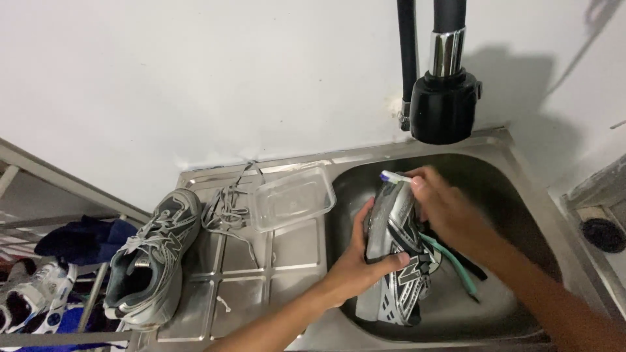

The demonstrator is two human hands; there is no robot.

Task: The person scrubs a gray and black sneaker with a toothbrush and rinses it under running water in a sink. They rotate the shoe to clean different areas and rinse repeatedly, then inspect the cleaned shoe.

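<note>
Head view: grey-silver sneaker (394, 251) (black trim) gripped by left hand (362, 261).

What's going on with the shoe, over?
Left hand grips grey shoe over sink. Right hand holds toothbrush at its toe. Nothing blocking.

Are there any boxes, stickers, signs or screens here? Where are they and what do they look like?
Clear plastic container: on the steel drainboard left of the sink, rectangular with rounded corners, see-through, looks empty, no label visible.
Logo on the grey shoe: a pale emblem on its side, at the drainboard's left edge.
No signs, stickers or screens in view.
</note>
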